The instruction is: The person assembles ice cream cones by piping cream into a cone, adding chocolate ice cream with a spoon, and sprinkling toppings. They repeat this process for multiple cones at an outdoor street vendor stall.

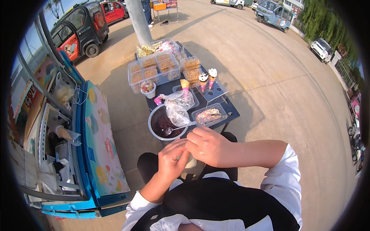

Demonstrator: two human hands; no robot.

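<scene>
My left hand (pixel 172 156) and my right hand (pixel 206 145) meet above my lap. Below the fingers shows a pale, rounded container (pixel 191 161), mostly covered by both hands. My left hand appears to grip it; the curled fingers of my right hand hide whatever lies within them. Just beyond, a steel bowl (pixel 151 128) holds a dark, beanlike mass (pixel 166 122). A spoon (pixel 182 127) rests in it, its handle towards my right hand. A clear plastic bag (pixel 177 105) hangs over the bowl's far right side.
On the dark table (pixel 234 111) stand a tub of colourful sweets (pixel 208 115), a cone stand (pixel 214 92) with two topped cones (pixel 203 79), and a box of brown snack slabs (pixel 154 69). A painted cart (pixel 101 138) flanks me on the left. A pole (pixel 138 21) rises behind the table.
</scene>
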